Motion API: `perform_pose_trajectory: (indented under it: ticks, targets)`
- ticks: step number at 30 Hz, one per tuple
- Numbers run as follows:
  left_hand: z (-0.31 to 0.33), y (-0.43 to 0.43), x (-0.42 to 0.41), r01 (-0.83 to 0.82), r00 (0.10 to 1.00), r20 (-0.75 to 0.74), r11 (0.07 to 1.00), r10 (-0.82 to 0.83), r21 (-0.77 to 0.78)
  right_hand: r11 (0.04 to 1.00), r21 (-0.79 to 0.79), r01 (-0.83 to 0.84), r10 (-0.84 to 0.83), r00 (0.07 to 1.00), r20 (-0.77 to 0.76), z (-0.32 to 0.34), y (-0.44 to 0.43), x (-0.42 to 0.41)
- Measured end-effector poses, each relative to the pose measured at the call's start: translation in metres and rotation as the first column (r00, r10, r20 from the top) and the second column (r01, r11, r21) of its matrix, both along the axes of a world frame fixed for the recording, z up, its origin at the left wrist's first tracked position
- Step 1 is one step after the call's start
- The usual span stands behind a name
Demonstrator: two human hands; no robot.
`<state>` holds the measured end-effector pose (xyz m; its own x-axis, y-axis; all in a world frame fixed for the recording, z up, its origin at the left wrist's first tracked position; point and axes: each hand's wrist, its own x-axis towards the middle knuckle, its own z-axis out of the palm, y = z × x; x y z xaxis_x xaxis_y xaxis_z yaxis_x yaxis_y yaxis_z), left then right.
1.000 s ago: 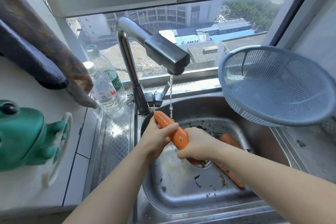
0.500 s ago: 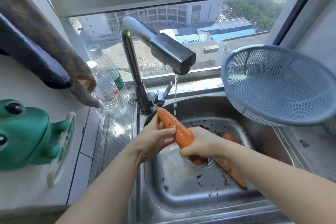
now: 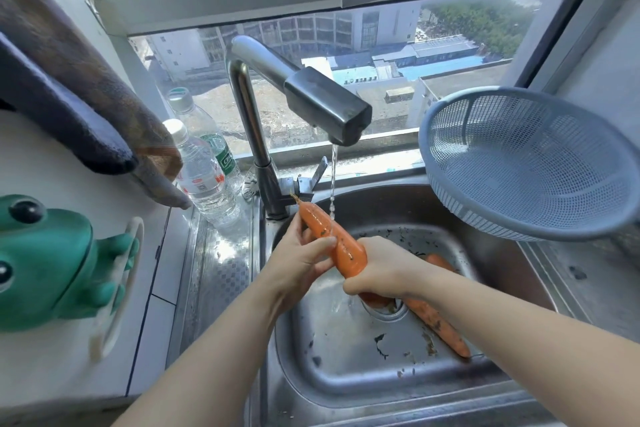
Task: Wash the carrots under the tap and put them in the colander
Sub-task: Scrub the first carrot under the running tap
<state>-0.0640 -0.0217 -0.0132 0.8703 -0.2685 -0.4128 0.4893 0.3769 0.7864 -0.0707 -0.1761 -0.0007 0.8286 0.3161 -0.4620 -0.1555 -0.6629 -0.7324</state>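
An orange carrot (image 3: 348,250) is held slantwise over the steel sink (image 3: 346,367), its thin tip up near the tap's base. My left hand (image 3: 299,256) wraps its upper half, thumb across it. My right hand (image 3: 384,269) grips its thick lower end. A thin stream of water falls from the tap (image 3: 325,104) onto the carrot. Another carrot (image 3: 440,326) lies in the basin by the drain, partly hidden by my right arm, and one more orange end (image 3: 374,300) shows under my right hand. The blue-grey colander (image 3: 526,163) stands tilted at the sink's right.
Two plastic water bottles (image 3: 204,173) stand left of the tap on the steel drainboard. A green frog-shaped holder (image 3: 52,263) and hanging cloths (image 3: 69,87) are on the left wall. Bits of dirt lie in the basin. The window is behind the tap.
Both hands keep hold of the carrot under the stream. My left thumb has shifted across the carrot, and the view has moved slightly.
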Motion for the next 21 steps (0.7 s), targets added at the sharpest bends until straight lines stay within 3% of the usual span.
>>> perform_pose_trajectory:
  ticks: [21]
  targets:
    - [0.0043, 0.005, -0.0025, 0.007, 0.999, -0.051, 1.0, -0.008, -0.021, 0.997, -0.059, -0.054, 0.057, 0.997, 0.044, 0.0059, -0.0022, -0.0046]
